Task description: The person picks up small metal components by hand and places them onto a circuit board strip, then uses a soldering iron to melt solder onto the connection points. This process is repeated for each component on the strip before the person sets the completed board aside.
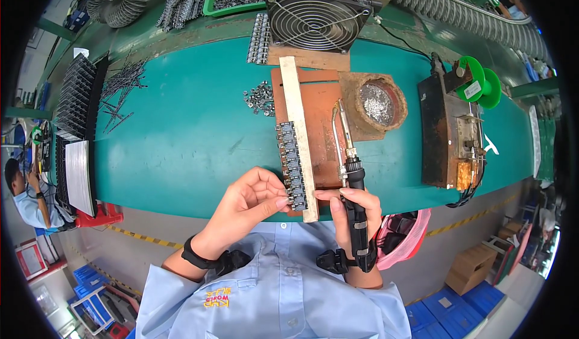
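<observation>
A long pale bar (295, 98) lies lengthwise on a reddish-brown board (322, 128). Along the bar's left edge runs a row of small dark electronic components (290, 158) with metal legs. My left hand (250, 199) is closed at the near end of this row, thumb and fingertips pressed against the last components. In my right hand (360, 209) is a soldering iron (353, 176) with a black handle and a thin metal tube beside its shaft, its tip pointing away from me over the board. My right index finger reaches left to the bar's near end.
A round container of silvery solder bits (377, 104) stands right of the board. Small loose metal parts (260, 98) lie left of it. Behind is a black fan (318, 19). A metal box unit (449, 131) with a green spool (479, 83) sits right; black racks (76, 98) stand left.
</observation>
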A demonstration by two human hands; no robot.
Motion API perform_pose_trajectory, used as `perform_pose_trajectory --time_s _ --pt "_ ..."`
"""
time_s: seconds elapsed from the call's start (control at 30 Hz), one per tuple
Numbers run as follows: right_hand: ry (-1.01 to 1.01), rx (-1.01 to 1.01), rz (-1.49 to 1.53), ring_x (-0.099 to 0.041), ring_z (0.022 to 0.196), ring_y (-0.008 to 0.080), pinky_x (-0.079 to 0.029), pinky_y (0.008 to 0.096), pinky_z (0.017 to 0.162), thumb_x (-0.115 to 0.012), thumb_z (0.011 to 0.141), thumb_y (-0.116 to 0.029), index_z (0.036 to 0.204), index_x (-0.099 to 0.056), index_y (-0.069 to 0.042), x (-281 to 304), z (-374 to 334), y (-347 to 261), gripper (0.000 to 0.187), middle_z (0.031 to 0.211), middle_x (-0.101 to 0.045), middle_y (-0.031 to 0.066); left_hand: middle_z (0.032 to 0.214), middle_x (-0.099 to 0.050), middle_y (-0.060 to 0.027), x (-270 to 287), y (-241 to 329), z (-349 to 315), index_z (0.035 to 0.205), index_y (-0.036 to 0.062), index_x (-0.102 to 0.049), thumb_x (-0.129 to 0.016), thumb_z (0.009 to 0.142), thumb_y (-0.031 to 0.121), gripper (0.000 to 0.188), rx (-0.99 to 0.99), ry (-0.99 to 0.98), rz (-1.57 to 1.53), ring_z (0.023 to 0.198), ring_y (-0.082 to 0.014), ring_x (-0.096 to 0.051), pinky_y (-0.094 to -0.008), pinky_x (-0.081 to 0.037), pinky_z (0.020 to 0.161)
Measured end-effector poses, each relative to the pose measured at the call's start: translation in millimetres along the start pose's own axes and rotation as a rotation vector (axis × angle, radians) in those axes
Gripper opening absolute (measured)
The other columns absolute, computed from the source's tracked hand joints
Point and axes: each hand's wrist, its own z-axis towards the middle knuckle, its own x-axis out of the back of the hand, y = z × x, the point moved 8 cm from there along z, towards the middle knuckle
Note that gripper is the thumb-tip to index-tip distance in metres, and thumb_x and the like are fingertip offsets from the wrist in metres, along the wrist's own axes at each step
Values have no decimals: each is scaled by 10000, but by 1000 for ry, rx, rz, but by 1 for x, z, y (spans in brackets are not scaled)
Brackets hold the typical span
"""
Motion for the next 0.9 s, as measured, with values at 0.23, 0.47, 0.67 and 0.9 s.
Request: perform_pose_trajectory --time_s 0.23,0.47,0.67,0.9 --pt "-66 -57 91 -608 725 211 -451 278 678 -541 847 -128 1091 -363 -25 6 -8 2 319 808 -622 174 840 -564 -47 4 -2 4 935 18 -459 -564 817 2 158 57 -48 -41 789 -113 -568 -235 -459 729" --pt "-35 83 -220 -504 584 180 -372 346 662 -720 664 -346 1023 -555 -48 43 -19 -40 495 589 -555 27 855 -590 -69 8 -4 7 961 12 -444 -554 824 -12 177 97 -148 -87 816 -129 -586 -251 -467 748" --pt "-188 118 -271 -486 539 164 -333 335 641 -725 601 -350 879 -619 -63 40 -29 -56 414 559 -544 14 804 -578 -51 5 -4 9 970 41 -422 -570 795 -39 242 95 -138 -144 751 -108 -565 -222 -444 691" --pt "-207 76 -255 -491 528 158 -323 326 654 -717 589 -307 848 -632 -71 36 -28 -54 361 538 -540 7 805 -582 -58 6 -6 9 969 38 -413 -565 797 -46 245 88 -143 -143 752 -109 -569 -227 -451 692"
